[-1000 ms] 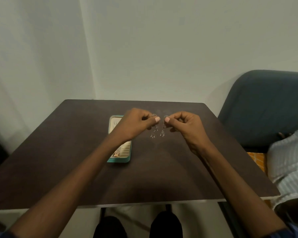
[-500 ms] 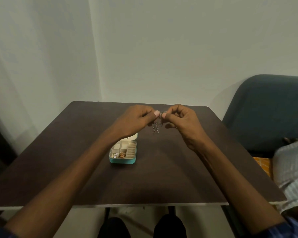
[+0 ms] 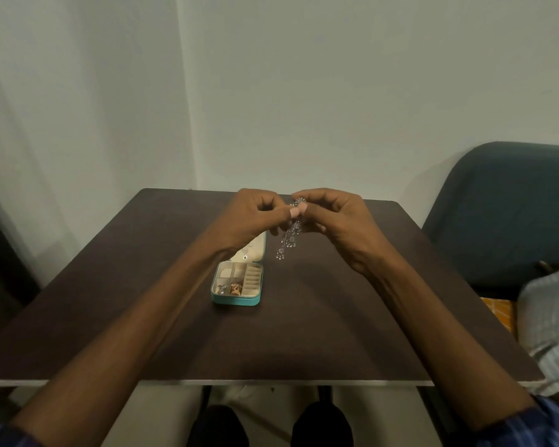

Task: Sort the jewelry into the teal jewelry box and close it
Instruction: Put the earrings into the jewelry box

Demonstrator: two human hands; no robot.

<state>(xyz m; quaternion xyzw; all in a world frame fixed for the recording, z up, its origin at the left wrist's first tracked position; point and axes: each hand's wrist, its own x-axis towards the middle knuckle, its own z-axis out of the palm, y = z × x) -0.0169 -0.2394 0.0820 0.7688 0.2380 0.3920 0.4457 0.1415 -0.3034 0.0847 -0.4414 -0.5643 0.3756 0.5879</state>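
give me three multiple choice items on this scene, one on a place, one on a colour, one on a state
1. Where do the dangling silver earrings hang?
A. above the dark brown table
B. inside the box
C. on the chair

2. What colour is the small jewelry box's outside?
A. red
B. teal
C. black

3. What state is the box lid in?
A. shut
B. missing
C. open

Answers: 1 A, the left hand and right hand pinch them in the air to the right of the box; 2 B, its front wall is teal; 3 C, the compartments show.

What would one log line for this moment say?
left hand: pinches silver dangly earrings | right hand: pinches same | teal jewelry box: open on table
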